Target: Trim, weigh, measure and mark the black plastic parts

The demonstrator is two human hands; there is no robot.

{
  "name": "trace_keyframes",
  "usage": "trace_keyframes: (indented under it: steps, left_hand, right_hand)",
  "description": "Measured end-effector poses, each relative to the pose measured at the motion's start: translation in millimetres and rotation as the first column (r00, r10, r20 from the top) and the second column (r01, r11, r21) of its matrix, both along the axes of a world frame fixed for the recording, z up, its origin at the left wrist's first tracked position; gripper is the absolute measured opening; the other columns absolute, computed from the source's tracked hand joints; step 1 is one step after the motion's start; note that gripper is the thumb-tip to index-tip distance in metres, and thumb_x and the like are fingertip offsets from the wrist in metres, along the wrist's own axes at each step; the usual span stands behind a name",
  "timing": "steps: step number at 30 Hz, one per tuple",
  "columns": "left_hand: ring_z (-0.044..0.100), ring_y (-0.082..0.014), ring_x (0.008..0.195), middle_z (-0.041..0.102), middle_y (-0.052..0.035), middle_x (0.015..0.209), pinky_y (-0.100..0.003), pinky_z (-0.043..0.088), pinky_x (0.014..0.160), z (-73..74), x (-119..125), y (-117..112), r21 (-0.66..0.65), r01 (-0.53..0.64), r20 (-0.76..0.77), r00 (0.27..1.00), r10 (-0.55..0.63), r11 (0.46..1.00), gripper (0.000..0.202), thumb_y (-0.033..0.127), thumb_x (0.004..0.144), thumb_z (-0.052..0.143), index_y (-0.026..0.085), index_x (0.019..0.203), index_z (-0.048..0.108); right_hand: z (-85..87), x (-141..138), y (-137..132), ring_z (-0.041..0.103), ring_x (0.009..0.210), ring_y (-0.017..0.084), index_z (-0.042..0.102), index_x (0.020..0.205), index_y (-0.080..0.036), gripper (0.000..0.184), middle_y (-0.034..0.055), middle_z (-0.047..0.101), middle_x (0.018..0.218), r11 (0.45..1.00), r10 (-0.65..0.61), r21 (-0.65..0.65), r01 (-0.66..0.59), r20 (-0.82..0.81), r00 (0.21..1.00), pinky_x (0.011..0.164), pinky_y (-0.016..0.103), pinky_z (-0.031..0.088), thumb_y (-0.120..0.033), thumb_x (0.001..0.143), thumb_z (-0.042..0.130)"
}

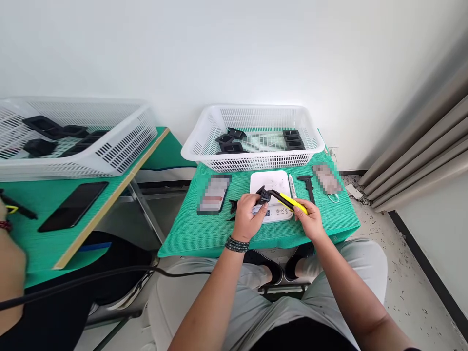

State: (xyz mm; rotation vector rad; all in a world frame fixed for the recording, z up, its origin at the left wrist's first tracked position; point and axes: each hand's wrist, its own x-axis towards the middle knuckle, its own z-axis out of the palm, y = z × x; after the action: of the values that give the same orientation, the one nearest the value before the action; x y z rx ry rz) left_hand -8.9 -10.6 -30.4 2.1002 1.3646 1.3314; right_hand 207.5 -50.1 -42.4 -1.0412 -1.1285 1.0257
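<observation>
My left hand point(249, 217) is closed around a small black plastic part point(264, 196), holding it above the white digital scale point(269, 179). In my right hand point(309, 218) is a yellow and black utility knife point(290, 201), its dark front end at or very near the part. Whether the blade touches the plastic cannot be made out. Beside my left hand, some black scraps point(233, 207) lie on the green cloth. A white marker point(292, 185) and a black caliper point(307, 187) lie to the right of the scale.
Behind the scale stands a white basket point(252, 160) with loose black parts point(230, 141) and a stack point(293, 139). A blurred flat item point(214, 194) lies left, a phone point(327, 179) right. At the neighbouring table are another basket point(124, 158), a black phone point(73, 206) and a co-worker's arm point(10, 263).
</observation>
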Motion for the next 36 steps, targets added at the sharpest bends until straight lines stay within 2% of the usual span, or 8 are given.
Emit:
trace_keyframes:
  steps: [5, 10, 20, 29, 33, 36]
  left_hand:
    - [0.062, -0.0295, 0.100, 0.072, -0.0096, 0.096, -0.046, 0.050, 0.090, -0.7, 0.1, 0.4, 0.021, -0.025, -0.008, 1.000, 0.025, 0.999, 0.027, 0.042, 0.099, 0.053, 0.021, 0.099, 0.069]
    - [0.064, -0.0277, 0.099, 0.071, -0.0092, 0.097, -0.043, 0.052, 0.087, -0.8, 0.7, 0.6, 0.034, -0.013, 0.027, 1.000, 0.012, 0.999, 0.030, 0.044, 0.102, 0.049, 0.021, 0.103, 0.068]
    - [0.064, -0.0265, 0.093, 0.066, -0.0084, 0.091, -0.040, 0.054, 0.082, -7.1, -3.2, 1.0, 0.006, -0.095, 0.068, 0.993, 0.094, 0.996, 0.034, 0.051, 0.103, 0.045, 0.022, 0.097, 0.062]
    - [0.064, -0.0260, 0.089, 0.068, -0.0079, 0.090, -0.041, 0.054, 0.083, 0.5, -0.5, -2.1, -0.041, -0.061, 0.038, 0.997, 0.063, 0.997, 0.030, 0.047, 0.101, 0.048, 0.022, 0.096, 0.064]
    - [0.064, -0.0270, 0.089, 0.070, -0.0086, 0.089, -0.043, 0.052, 0.085, 2.6, 1.3, -5.7, -0.046, -0.061, 0.003, 0.998, 0.061, 0.997, 0.030, 0.046, 0.100, 0.048, 0.022, 0.094, 0.066]
    - [0.065, -0.0277, 0.091, 0.071, -0.0098, 0.090, -0.043, 0.050, 0.086, 3.8, 3.8, -10.3, -0.016, -0.053, -0.031, 0.998, 0.052, 0.998, 0.032, 0.043, 0.102, 0.045, 0.021, 0.095, 0.068]
  right_hand:
    - [-0.6, 1.0, -0.5, 0.053, 0.057, 0.013, 0.076, 0.100, -0.020, 0.039, 0.0016, 0.066, 0.075, 0.999, 0.016, -0.034, -0.016, 0.008, 1.000, 0.055, 0.028, 0.046, -0.055, 0.082, 0.077]
    - [-0.9, 1.7, -0.9, 0.054, 0.057, 0.014, 0.075, 0.100, -0.020, 0.040, 0.0004, 0.064, 0.070, 0.999, 0.029, -0.039, -0.029, -0.009, 1.000, 0.054, 0.028, 0.047, -0.056, 0.081, 0.078]
    - [-0.5, 2.1, -0.7, 0.054, 0.056, 0.014, 0.073, 0.100, -0.021, 0.040, 0.0007, 0.064, 0.073, 0.999, 0.036, -0.033, -0.036, 0.018, 0.999, 0.055, 0.029, 0.049, -0.056, 0.081, 0.077]
    - [7.5, 1.5, -2.3, 0.052, 0.059, 0.014, 0.074, 0.099, -0.020, 0.038, 0.0013, 0.066, 0.076, 0.999, 0.008, -0.043, -0.007, 0.035, 0.999, 0.056, 0.028, 0.047, -0.049, 0.076, 0.081]
    - [9.2, 1.7, -3.4, 0.047, 0.060, 0.014, 0.073, 0.085, -0.019, 0.034, 0.0001, 0.061, 0.068, 0.994, -0.056, -0.084, 0.063, 0.091, 0.994, 0.053, 0.027, 0.042, -0.047, 0.069, 0.084]
    - [3.6, 4.2, -4.7, 0.043, 0.057, 0.013, 0.070, 0.077, -0.018, 0.035, -0.0011, 0.056, 0.064, 0.989, -0.074, -0.121, 0.088, 0.111, 0.991, 0.052, 0.026, 0.038, -0.048, 0.068, 0.085]
